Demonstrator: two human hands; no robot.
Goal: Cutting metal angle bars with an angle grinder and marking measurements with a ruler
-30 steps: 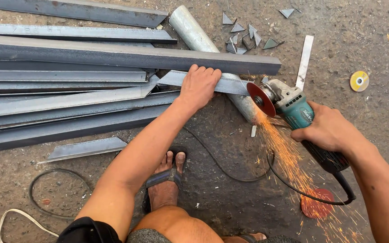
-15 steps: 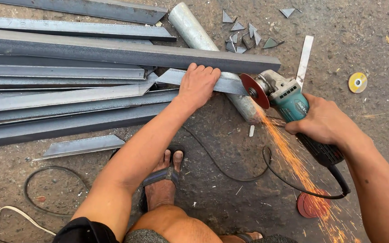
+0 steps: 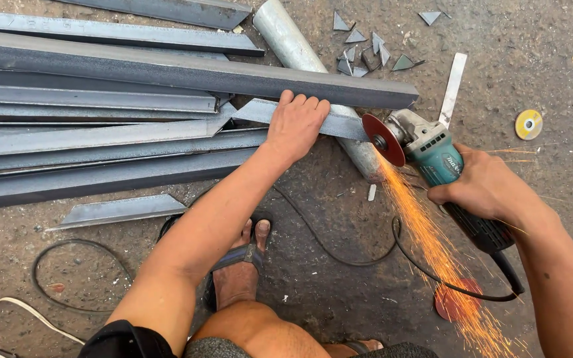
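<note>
Since the earlier frame our angle grinder has barely shifted, its red disc staying at the right end of the steel bar, while the spray of sparks has grown longer toward the near right. Our left hand lies flat with fingers together, pressing down on that bar just left of the disc. Our right hand is wrapped tight around the grinder's teal body, with the black cord looping across the floor behind it. The bar lies across a grey pipe at the right edge of a stack of long angle irons. Small triangular offcuts lie far from us, and a yellow disc lies to the right. Our sandalled foot rests between our arms.
</note>
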